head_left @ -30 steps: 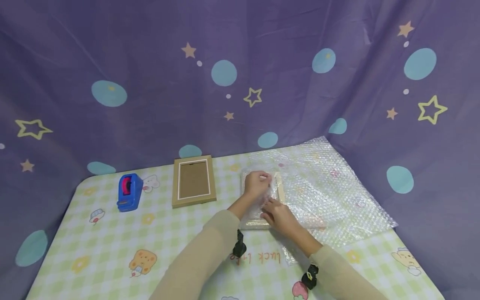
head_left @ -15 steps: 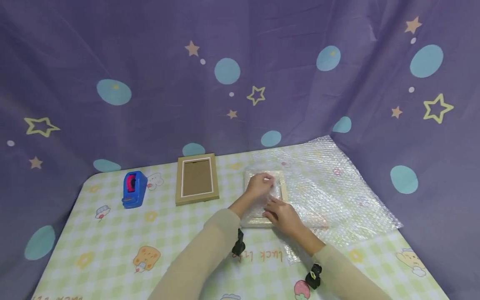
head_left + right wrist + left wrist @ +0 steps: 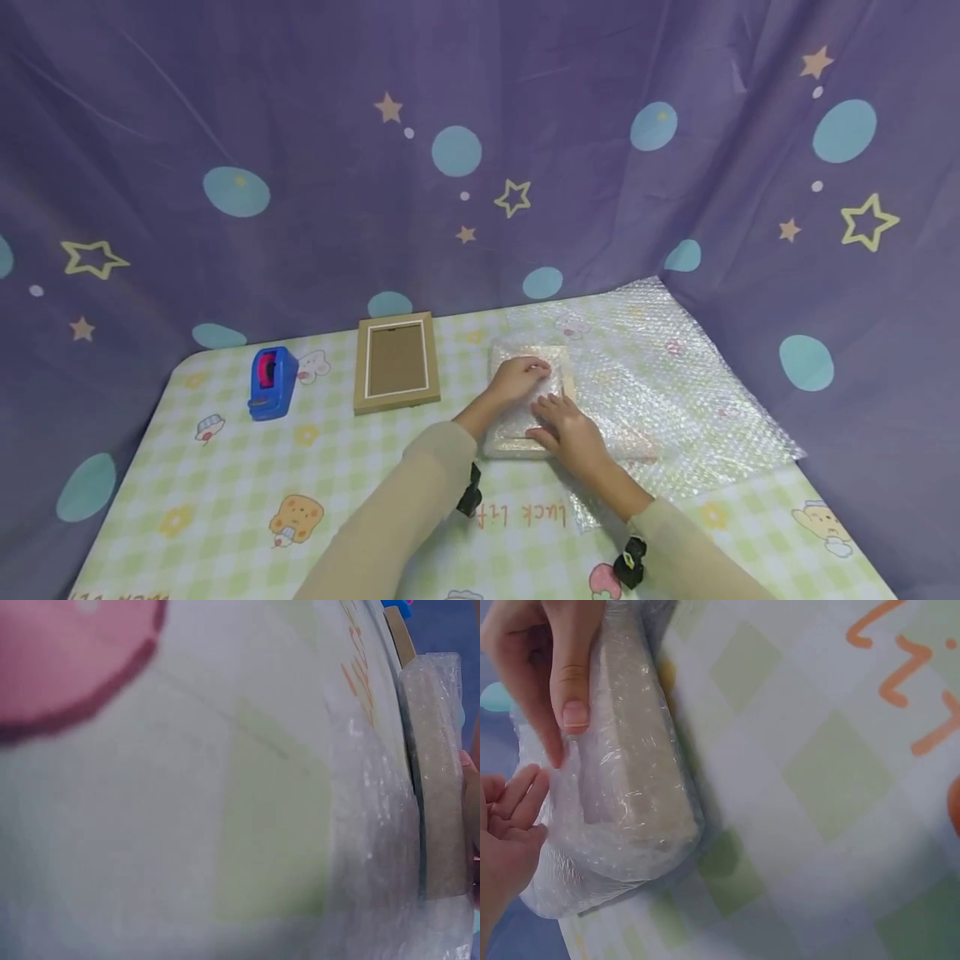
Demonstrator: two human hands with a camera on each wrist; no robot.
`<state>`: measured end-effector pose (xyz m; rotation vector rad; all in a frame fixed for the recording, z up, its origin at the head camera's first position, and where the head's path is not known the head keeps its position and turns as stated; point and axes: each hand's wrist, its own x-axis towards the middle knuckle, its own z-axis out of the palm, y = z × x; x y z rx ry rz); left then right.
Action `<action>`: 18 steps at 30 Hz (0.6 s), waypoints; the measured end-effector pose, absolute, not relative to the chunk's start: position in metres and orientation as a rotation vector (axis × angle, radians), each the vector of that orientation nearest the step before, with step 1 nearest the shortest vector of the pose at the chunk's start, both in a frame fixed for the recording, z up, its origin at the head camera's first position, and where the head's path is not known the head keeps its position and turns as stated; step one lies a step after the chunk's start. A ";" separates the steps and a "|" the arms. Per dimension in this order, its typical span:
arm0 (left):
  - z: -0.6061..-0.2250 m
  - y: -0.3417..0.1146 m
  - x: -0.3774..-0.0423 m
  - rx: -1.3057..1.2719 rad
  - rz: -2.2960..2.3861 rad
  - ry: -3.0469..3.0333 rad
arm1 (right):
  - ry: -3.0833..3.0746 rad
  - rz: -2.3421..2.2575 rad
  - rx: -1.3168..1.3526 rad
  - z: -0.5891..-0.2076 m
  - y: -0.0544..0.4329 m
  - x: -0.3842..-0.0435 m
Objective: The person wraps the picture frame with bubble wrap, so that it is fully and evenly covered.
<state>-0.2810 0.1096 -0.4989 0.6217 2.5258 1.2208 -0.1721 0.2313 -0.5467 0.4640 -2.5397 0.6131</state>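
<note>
A pale wooden picture frame (image 3: pixel 517 451) lies flat under a folded layer of bubble wrap (image 3: pixel 675 392), whose rest spreads off to the right. My left hand (image 3: pixel 517 377) is over the upper part of the wrapped frame. In the left wrist view the left hand (image 3: pixel 511 832) has loosely bent fingers, their tips at the wrap. My right hand (image 3: pixel 573 433) rests on the wrap along the frame's right side, fingers extended. In that same wrist view the thumb of the right hand (image 3: pixel 570 675) points down onto the plastic. The right wrist view shows the frame's edge (image 3: pixel 441 780) through the wrap.
A second, brown frame (image 3: pixel 397 362) with a white inner border lies to the left. Beyond it stands a blue tape dispenser (image 3: pixel 273 383) with a pink core. A checked cloth (image 3: pixel 225 492) covers the table, and a purple curtain (image 3: pixel 315 142) hangs behind.
The left hand has come slightly down and its fingers have loosened from the wrap's edge. The right hand's fingers lie flatter on the plastic. The view has shifted a little.
</note>
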 end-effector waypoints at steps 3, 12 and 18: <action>-0.498 0.107 -0.280 0.717 1.210 2.527 | -2.593 0.641 0.441 -0.545 0.231 -0.170; -0.474 0.055 -0.278 1.182 0.882 2.465 | -2.626 0.609 0.433 -0.546 0.229 -0.172; -0.481 0.013 -0.259 1.235 0.633 2.452 | -2.646 0.612 0.442 -0.541 0.229 -0.171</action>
